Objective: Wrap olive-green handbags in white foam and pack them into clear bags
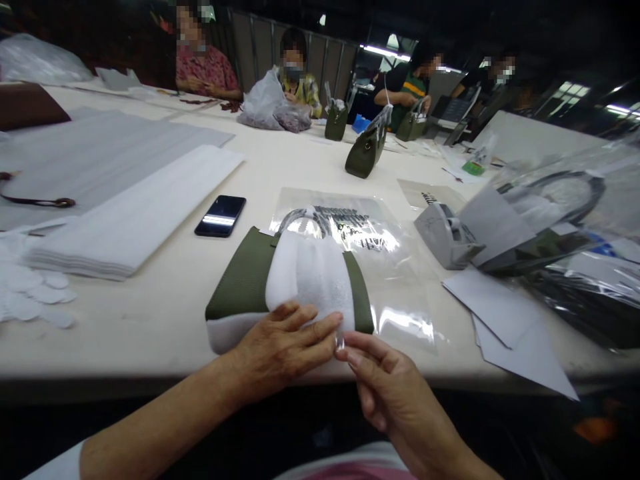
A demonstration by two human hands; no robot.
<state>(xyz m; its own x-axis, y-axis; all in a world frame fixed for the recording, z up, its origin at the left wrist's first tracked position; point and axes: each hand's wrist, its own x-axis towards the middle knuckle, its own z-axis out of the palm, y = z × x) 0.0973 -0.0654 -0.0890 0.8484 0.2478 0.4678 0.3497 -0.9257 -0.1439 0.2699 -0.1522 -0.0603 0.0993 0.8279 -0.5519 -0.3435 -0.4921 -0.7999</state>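
My left hand (285, 347) lies flat, fingers loosely spread, on white foam (313, 273) over the green bag (243, 283), while my right hand (395, 380) pinches a shiny clear strip (340, 342).

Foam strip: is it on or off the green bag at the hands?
On: the foam strip lies across the green bag, green showing either side, left hand on it.
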